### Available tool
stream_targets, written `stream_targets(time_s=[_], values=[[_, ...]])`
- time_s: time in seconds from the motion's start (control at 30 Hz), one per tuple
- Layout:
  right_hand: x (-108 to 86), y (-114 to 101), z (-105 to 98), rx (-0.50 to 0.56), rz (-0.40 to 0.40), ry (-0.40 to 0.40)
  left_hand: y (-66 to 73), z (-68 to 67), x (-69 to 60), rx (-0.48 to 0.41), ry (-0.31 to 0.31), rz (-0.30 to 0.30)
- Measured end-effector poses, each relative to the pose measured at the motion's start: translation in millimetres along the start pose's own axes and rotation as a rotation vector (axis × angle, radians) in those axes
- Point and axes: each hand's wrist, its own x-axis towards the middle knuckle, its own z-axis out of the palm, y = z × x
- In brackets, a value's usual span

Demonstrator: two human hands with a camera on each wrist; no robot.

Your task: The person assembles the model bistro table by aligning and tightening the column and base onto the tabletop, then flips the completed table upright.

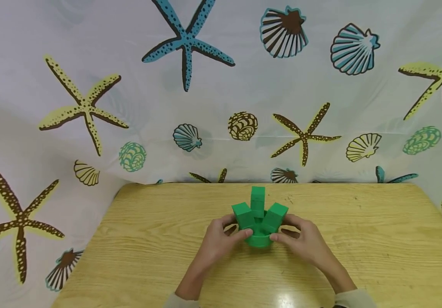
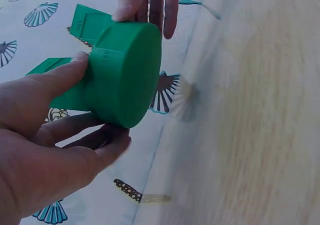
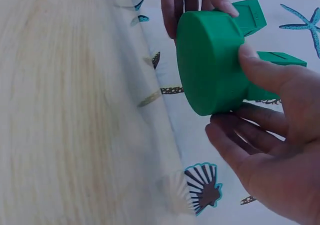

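A green plastic object (image 1: 258, 241) has a round base and three square blocks or compartments that splay outward from it. In the head view it is near the middle of the table. My left hand (image 1: 221, 239) grips its left side, thumb on the front of the base. On the opposite side my right hand (image 1: 301, 239) grips it in the same way. Both wrist views show the flat round underside (image 2: 142, 75) lifted off the tabletop, with fingers beneath the rim. What the blocks contain, if anything, cannot be made out.
The wooden table (image 1: 147, 239) spreads out on both sides of the hands. A white cloth (image 1: 221, 94) printed with starfish and shells hangs behind the table and along its left and right sides.
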Motion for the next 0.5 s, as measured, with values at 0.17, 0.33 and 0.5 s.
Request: stream_targets(time_s=[0.17,0.33,0.5], values=[[0.3,-7,-1,0.03,-0.084,0.023,4.1,-2.1,0.1,-0.082,0.028,0.034],[0.5,-11,0,0.077,-0.134,0.092,9.3,-5.1,-2.1,-0.195,0.033,0.041],[1.8,-14,0,0.117,-0.189,0.17,13.1,-1.1,-1.7,-0.256,0.067,0.154]])
